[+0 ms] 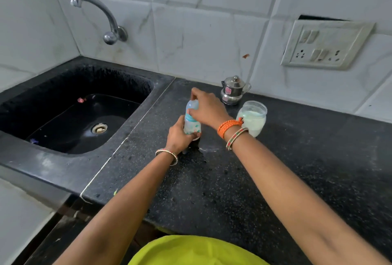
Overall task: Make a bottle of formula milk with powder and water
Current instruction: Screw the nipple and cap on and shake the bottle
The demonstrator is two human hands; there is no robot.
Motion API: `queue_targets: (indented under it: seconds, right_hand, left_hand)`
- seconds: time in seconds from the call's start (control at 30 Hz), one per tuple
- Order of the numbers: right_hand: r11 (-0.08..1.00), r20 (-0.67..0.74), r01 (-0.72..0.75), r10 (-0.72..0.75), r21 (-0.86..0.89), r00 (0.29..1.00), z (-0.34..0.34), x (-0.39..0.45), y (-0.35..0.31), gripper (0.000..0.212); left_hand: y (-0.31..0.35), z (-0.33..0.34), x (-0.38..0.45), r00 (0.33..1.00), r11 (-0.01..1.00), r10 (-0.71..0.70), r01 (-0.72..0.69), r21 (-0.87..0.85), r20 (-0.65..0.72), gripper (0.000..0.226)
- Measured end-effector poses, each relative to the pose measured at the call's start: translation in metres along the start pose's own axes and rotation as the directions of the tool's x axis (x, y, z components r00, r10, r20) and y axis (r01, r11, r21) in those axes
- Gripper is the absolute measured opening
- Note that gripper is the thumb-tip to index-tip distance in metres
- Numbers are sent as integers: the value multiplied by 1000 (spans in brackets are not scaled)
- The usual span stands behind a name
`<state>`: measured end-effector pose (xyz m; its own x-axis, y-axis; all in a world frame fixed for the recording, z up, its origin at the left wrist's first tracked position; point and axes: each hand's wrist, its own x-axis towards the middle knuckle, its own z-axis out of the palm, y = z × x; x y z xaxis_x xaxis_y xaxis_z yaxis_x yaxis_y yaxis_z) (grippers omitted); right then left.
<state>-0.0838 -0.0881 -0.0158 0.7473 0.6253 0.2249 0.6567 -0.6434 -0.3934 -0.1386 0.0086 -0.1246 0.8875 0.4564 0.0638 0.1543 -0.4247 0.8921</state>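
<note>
A small clear baby bottle [192, 124] with a blue collar and a clear cap stands upright on the black speckled counter [233, 179]. My left hand [179, 135] wraps around its lower body from the left. My right hand [206, 108] grips the cap at the top of the bottle from the right. Just right of the bottle, partly behind my right wrist, stands an open glass jar [253, 116] with white powder in it. A small lidded steel pot [233, 91] sits behind, against the wall.
A black sink [70, 120] with a steel drain lies to the left, under a wall tap [101, 16]. A switch and socket plate [324, 45] is on the tiled wall at right. Small water drops lie on the counter near the bottle.
</note>
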Motion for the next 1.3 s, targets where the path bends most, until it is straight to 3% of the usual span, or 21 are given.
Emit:
queue_targets:
  seconds: [0.13, 0.2, 0.33, 0.5, 0.57, 0.63, 0.73, 0.8, 0.9, 1.0, 1.1, 1.2, 1.27, 1.3]
  right_hand:
    - [998, 345, 41, -19, -55, 938, -18, 27, -1, 51]
    - [993, 380, 46, -3, -105, 925, -17, 34, -3, 44]
    - [994, 253, -68, 87, -83, 964, -17, 34, -11, 26]
    - [972, -105, -125, 105, -198, 989, 20, 2, -14, 45]
    - [964, -146, -145, 114, -223, 983, 27, -2, -11, 52]
    - [962, -88, -165, 149, -218, 985, 25, 0, -3, 64]
    - [990, 147, -127, 117, 60, 982, 24, -4, 19, 86]
    - [956, 182, -53, 0, 289, 983, 29, -14, 31, 93]
    - [838, -6, 0, 5, 546, 1000, 25, -15, 38, 98]
    - [723, -145, 35, 91, 690, 985, 3, -2, 42, 98]
    - [684, -128, 34, 87, 728, 988, -24, 6, 48, 96]
    - [744, -139, 49, 60, 667, 988, -50, 9, 54, 93]
    - [718, -295, 117, 128, 686, 947, -75, 11, 55, 87]
    - [644, -402, 175, 224, 745, 888, -89, 10, 55, 83]
  left_hand:
    - [-2, -1, 6, 999, 1000, 2, -2, 12, 32, 57]
    - [-4, 0, 8, 999, 1000, 0, -1, 13, 37, 58]
    - [-6, 3, 8, 1000, 1000, -3, 3, -2, 4, 58]
    - [-4, 15, -2, 993, 999, 22, -17, 42, -116, 61]
    - [-4, 13, -4, 993, 1000, 19, -17, 23, -114, 60]
    - [-3, 7, -2, 998, 1000, 7, -8, -20, -67, 61]
    - [-3, -4, 5, 1000, 994, -7, 5, -106, -22, 57]
    - [1, -11, 10, 1000, 996, 4, -6, -86, -24, 51]
    - [20, -17, 20, 994, 993, 101, -99, 69, -28, 51]
    - [55, -23, 25, 970, 972, 233, -230, 53, -66, 51]
    - [81, -30, 25, 942, 942, 334, -334, -5, 0, 54]
    - [89, -39, 21, 918, 930, 368, -365, -49, 146, 61]
    - [92, -45, 20, 900, 917, 389, -357, -177, 198, 58]
    - [92, -47, 21, 909, 910, 379, -332, -248, 175, 54]
